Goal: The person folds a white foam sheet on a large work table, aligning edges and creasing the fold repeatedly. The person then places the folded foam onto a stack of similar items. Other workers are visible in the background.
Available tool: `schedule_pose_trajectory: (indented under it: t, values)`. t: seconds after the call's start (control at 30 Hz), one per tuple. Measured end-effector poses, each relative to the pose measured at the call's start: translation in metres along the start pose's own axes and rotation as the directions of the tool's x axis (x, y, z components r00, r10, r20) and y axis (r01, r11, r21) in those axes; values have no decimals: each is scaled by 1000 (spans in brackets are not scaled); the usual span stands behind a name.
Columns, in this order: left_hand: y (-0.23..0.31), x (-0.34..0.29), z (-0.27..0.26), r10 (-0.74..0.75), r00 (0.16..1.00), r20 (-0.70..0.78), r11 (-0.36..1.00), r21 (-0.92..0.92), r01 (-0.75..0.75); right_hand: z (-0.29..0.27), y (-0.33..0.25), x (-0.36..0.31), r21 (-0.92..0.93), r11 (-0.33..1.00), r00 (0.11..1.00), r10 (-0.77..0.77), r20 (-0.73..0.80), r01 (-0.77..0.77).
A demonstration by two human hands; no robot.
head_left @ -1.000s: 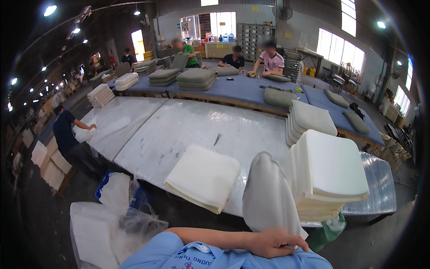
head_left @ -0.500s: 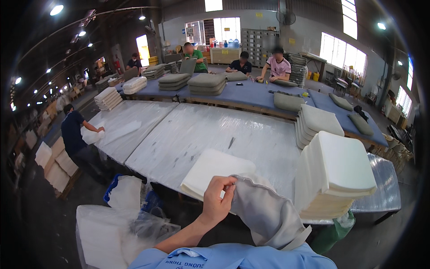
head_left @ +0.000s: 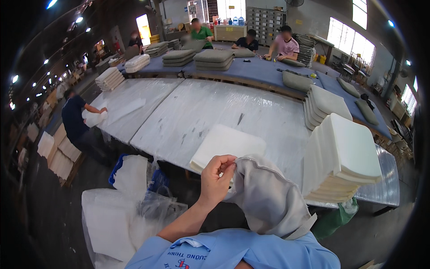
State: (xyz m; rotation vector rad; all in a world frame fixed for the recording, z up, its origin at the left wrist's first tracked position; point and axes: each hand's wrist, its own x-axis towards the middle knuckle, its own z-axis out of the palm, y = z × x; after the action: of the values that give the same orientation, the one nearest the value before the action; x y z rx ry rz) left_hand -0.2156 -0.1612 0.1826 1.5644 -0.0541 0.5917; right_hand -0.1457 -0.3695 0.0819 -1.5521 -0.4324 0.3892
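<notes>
In front of my chest hangs a grey cushion cover [head_left: 268, 197], its fabric bulging and creased, with a seam along the upper edge. My left hand [head_left: 216, 181] is closed on the edge of that cover, pinching it between thumb and fingertips. No part of my right hand shows; the cover hides the space on that side, and I cannot tell what makes it bulge. Just beyond my left hand, a white foam pad [head_left: 228, 143] lies on the plastic-wrapped table [head_left: 197, 116]. To the right rises a tall stack of white foam pads [head_left: 345, 152].
Behind that stack stands another of pale cushions [head_left: 327, 105]. Several people sit or stand at a blue table [head_left: 255, 76] holding grey cushions [head_left: 212, 59]. At left, a person [head_left: 78, 121] handles white sheets. Plastic-wrapped foam [head_left: 107, 219] and a blue crate [head_left: 117, 169] are lower left.
The cover has swung up and puffed out wider over my right side. My left hand keeps its pinch on the edge. The whole view has shifted slightly.
</notes>
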Motion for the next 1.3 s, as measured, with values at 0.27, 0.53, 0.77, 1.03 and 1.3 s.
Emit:
schedule_pose_trajectory:
  t: [0.27, 0.53, 0.77, 1.03, 1.3]
  values:
    - [-6, 1, -12, 178, 984, 7, 933, 315, -171, 9, 5, -4, -18, 999, 999, 28, 25, -28]
    - [9, 9, -17, 413, 911, -15, 816, 449, -363, 8, 12, -14, -18, 998, 998, 64, -4, -64]
    - [17, 4, -32, 225, 938, 264, 869, 380, -315, 26, 19, -6, -47, 997, 998, 67, -2, -67]
    - [4, -38, -22, 297, 838, 458, 790, 375, -485, 29, 3, 13, -79, 997, 998, 21, -59, -26]
    - [-54, -55, 22, 174, 951, 256, 922, 298, -249, 52, -123, 132, 158, 917, 914, -323, -246, 366]
